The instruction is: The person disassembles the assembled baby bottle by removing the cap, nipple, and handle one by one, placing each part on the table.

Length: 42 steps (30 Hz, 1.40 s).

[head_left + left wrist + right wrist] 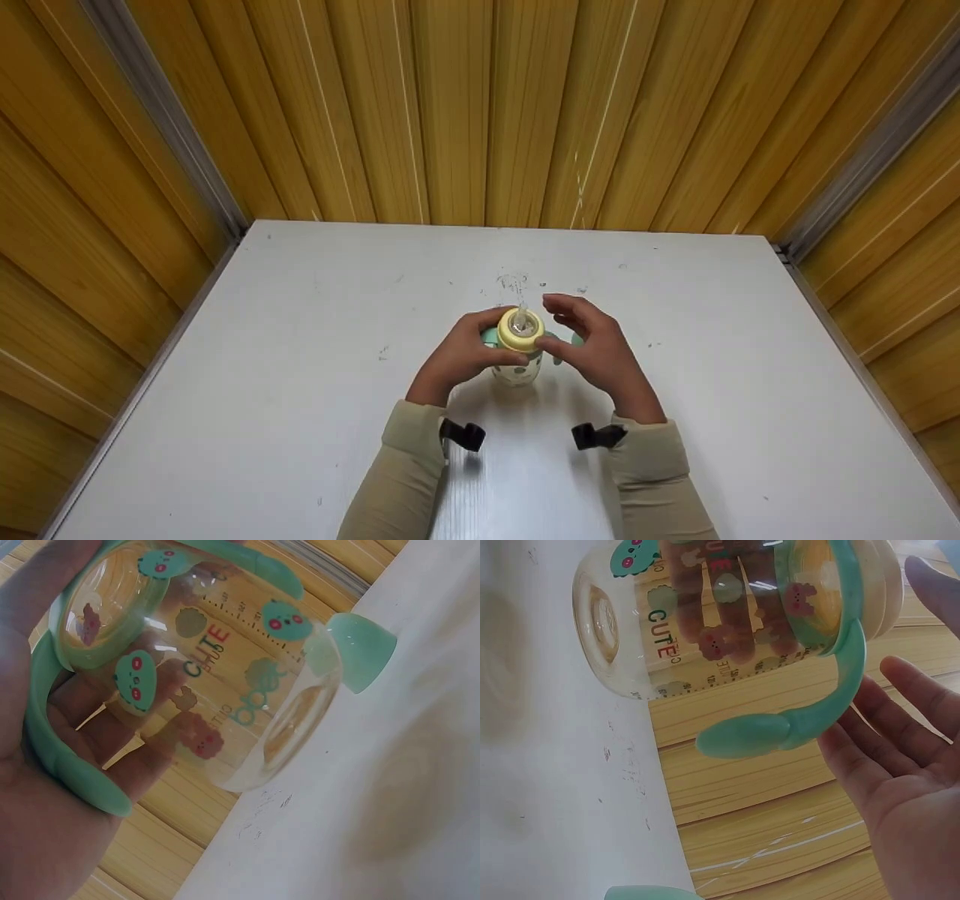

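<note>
A clear baby bottle [517, 372] with printed cartoon figures is held upright over the white table. My left hand [469, 349] grips it around its upper part, and its fingers show through the clear wall in the right wrist view. On top sit a yellow collar ring [507, 342] and a clear nipple [521, 318]. Mint-green handles [79, 780] stand out from both sides of the neck. My right hand [596, 349] is beside the collar with fingers spread and loosely bent, its thumb tip right at the ring. Behind that hand, a mint-green dome cap [363, 652] rests on the table.
The white table [300, 420] bears dark scuff marks beyond the bottle. Yellow wood-patterned panels [450, 112] rise behind it and on both sides, with grey metal posts [169, 112] at the corners. Black straps [463, 435] sit at the sleeve cuffs.
</note>
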Tool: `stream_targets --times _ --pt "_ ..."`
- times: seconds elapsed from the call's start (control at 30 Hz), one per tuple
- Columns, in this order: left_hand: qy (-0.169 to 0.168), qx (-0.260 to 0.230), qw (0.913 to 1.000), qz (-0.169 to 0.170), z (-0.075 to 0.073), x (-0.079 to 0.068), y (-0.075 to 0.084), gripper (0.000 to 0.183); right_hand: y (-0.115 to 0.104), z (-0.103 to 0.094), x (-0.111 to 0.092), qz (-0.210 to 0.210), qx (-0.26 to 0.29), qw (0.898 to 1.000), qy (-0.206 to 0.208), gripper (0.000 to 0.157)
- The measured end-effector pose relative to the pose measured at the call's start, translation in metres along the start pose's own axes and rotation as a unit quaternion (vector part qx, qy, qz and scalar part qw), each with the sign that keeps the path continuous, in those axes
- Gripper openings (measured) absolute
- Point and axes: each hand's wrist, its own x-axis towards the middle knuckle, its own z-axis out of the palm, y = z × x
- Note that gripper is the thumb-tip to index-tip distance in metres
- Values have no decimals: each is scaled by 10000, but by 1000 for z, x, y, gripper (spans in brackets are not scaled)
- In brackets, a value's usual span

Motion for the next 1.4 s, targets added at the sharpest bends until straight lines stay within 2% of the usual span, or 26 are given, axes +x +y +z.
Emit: stream_targets --times 0.3,0.63,0.87,1.1,1.4 --pt "-84 -105 9999 31 -2 -9 24 61 0 2 -1 45 -6 10000 -67 57" --pt "-138 -80 9998 98 -3 -9 24 61 -2 5 -1 96 -122 9998 -133 56" --pt "-206 -157 9995 156 -1 -8 22 61 28 9 5 -159 -270 9992 -256 61" --pt "-227 -130 9996 -43 -1 -7 23 63 22 10 4 -101 -64 9998 -157 58" --pt "-367 -31 9993 80 -2 -6 18 64 28 10 4 -233 -274 9991 -239 64"
